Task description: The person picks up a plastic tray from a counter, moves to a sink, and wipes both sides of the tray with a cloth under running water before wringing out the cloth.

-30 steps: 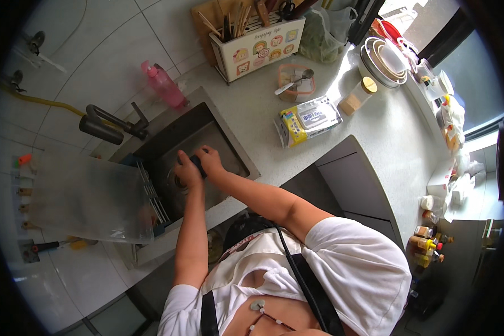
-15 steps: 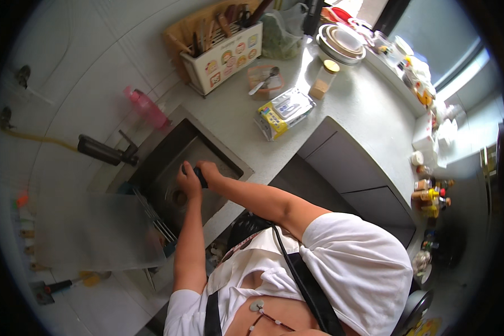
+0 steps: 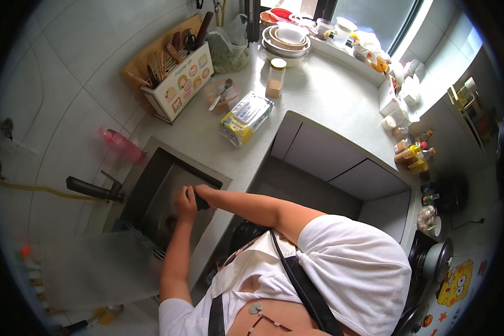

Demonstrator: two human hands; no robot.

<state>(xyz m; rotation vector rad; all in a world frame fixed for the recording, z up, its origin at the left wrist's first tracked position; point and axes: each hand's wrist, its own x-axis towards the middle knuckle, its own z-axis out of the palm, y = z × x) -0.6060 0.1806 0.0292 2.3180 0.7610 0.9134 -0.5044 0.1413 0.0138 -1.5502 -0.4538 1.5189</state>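
Over the grey sink [image 3: 161, 156], my left hand [image 3: 183, 205] and my right hand [image 3: 205, 194] are close together. Both are closed on a small dark bundle [image 3: 199, 203] that looks like a cloth. My fingers cover most of it, so its exact kind cannot be made out. The drain lies below and to the left of my hands, within the basin. A black faucet [image 3: 95, 189] stands at the sink's left side, its spout turned away from my hands.
On the counter beyond the sink are a pink bottle [image 3: 123, 147], a wipes pack [image 3: 246, 119], a spoon in a shallow container [image 3: 223, 94], a lidded jar [image 3: 275, 78] and a knife holder [image 3: 179, 84]. A translucent board [image 3: 98, 269] stands left of the sink.
The view has turned, so the counter things sit further left and the right-hand wall shows more. My hands stay closed on the dark bundle, a little further right of the drain.
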